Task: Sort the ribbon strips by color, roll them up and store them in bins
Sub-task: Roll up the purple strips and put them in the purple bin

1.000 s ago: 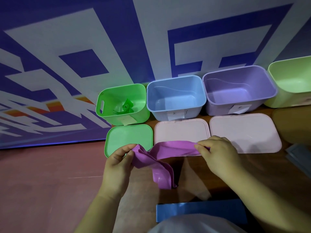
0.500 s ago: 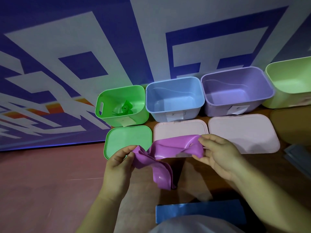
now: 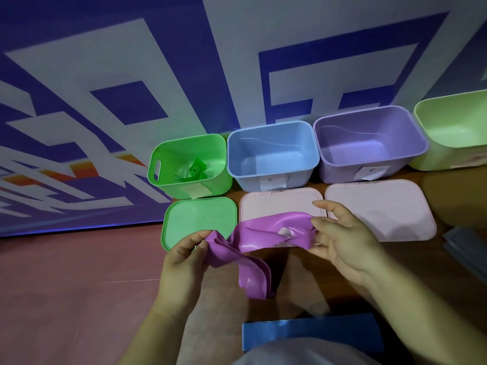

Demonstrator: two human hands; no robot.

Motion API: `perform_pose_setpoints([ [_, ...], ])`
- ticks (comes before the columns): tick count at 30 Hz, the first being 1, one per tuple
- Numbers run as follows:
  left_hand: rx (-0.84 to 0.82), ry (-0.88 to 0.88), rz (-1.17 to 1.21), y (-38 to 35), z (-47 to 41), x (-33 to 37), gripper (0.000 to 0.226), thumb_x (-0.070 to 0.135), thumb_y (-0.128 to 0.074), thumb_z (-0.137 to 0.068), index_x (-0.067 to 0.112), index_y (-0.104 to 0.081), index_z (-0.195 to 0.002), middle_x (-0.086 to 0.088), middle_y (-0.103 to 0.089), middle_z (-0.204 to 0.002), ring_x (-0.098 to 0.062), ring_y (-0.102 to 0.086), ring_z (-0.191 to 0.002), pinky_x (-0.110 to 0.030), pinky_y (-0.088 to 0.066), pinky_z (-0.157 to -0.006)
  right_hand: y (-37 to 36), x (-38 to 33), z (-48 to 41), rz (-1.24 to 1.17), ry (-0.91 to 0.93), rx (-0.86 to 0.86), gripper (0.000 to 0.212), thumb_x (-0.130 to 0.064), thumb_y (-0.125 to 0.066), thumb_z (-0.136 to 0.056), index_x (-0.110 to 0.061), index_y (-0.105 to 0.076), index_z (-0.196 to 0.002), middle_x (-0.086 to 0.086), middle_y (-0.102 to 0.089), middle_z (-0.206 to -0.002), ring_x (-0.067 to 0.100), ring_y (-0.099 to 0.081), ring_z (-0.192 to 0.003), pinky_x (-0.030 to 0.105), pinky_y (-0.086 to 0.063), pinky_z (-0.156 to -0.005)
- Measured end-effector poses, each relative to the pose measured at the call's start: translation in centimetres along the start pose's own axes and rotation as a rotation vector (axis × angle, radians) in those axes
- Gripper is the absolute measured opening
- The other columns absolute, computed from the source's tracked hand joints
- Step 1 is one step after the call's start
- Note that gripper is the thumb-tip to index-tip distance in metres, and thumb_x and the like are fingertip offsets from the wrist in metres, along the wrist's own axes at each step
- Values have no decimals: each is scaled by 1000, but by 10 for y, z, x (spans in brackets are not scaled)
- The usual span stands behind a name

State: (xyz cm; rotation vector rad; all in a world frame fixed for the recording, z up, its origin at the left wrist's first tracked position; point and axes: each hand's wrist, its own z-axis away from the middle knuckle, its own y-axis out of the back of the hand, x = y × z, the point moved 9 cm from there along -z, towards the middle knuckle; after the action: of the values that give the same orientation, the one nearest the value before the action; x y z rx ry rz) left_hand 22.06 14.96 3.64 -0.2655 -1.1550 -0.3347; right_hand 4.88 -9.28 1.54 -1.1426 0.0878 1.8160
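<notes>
A purple ribbon strip [image 3: 253,241] hangs crumpled between my two hands above the floor. My left hand [image 3: 181,262] pinches its left end between thumb and fingers. My right hand [image 3: 340,241] holds the right end, palm turned up, with the strip folded over the fingers. A loop of the strip droops below. A blue ribbon strip [image 3: 311,335] lies flat near me. Behind stand a green bin [image 3: 158,167] with a rolled green ribbon [image 3: 196,171] inside, a blue bin [image 3: 271,156] and a purple bin [image 3: 369,143].
A pale green bin [image 3: 453,127] sits at the far right. A green lid [image 3: 200,219] and two pink lids [image 3: 279,204] [image 3: 379,209] lie in front of the bins. A blue-and-white patterned wall stands behind. Grey-blue sheets [image 3: 471,246] lie at the right edge.
My right hand has turned palm-up and moved slightly toward the left hand. The strip, stretched flat a second ago, has bunched and folded between the hands.
</notes>
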Motion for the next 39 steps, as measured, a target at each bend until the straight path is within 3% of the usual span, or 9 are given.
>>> perform_pose_setpoints([
  [4,4,1,13,0,0,-1,39,-4,-46,-98,17,-77,-89,-8,-73,-88,-18,-65,-82,-32,-53,-74,-8,2,1,-305,-98,-111,32,-3,-48,-97,-19,-56,-123,16,-67,-104,42,-61,-106,49,-58,-80],
  [7,16,10,37,0,-2,-3,33,-4,-46,-97,12,-74,-95,-10,-73,-91,-21,-64,-84,-31,-54,-71,-10,8,-1,-380,-160,-108,27,-7,-47,-98,-22,-57,-119,9,-70,-104,36,-64,-105,42,-58,-74],
  [11,8,8,30,-3,-3,-4,34,-3,-48,-97,15,-76,-94,-10,-73,-93,-21,-65,-85,-34,-52,-75,-12,13,-3,-366,-186,-83,25,-10,-42,-101,-22,-61,-112,5,-72,-98,22,-68,-83,36,-53,-68],
  [17,37,-1,101,-5,-7,5,37,-5,-46,-97,15,-76,-88,-7,-74,-86,-15,-68,-77,-23,-56,-65,-24,14,7,-277,-197,-265,23,-8,-57,-85,-14,-63,-107,12,-69,-103,23,-67,-84,38,-55,-77],
  [22,29,5,131,-5,-8,7,36,-6,-45,-97,13,-74,-89,-6,-74,-83,-13,-68,-73,-22,-56,-63,-2,17,0,-107,-128,-42,21,-2,-56,-93,-19,-67,-95,8,-70,-90,20,-66,-75,38,-53,-76],
  [25,13,8,116,-2,-8,6,34,-6,-44,-97,11,-73,-90,-7,-73,-83,-15,-67,-74,-24,-57,-64,5,14,-5,-249,-159,2,20,-4,-54,-95,-21,-63,-97,5,-70,-91,20,-66,-81,37,-53,-81],
  [29,-47,10,81,-7,-6,3,39,-6,-43,-98,15,-75,-87,-8,-72,-84,-17,-65,-76,-27,-56,-65,5,15,-6,-389,-247,19,18,-7,-51,-97,-22,-61,-100,3,-72,-89,19,-69,-73,30,-56,-61],
  [33,-63,11,38,-11,-7,-1,34,-3,-44,-99,14,-74,-93,-12,-71,-89,-21,-63,-82,-35,-53,-71,3,25,-6,-365,-309,42,16,-10,-54,-97,-18,-64,-106,6,-69,-95,18,-67,-73,27,-52,-55],
  [39,-14,5,75,-7,-13,-1,35,-5,-46,-97,14,-75,-90,-11,-72,-90,-20,-64,-83,-27,-56,-69,-13,16,-3,-368,-254,-120,19,-6,-61,-86,-10,-64,-104,12,-70,-97,22,-69,-82,32,-59,-71],
])
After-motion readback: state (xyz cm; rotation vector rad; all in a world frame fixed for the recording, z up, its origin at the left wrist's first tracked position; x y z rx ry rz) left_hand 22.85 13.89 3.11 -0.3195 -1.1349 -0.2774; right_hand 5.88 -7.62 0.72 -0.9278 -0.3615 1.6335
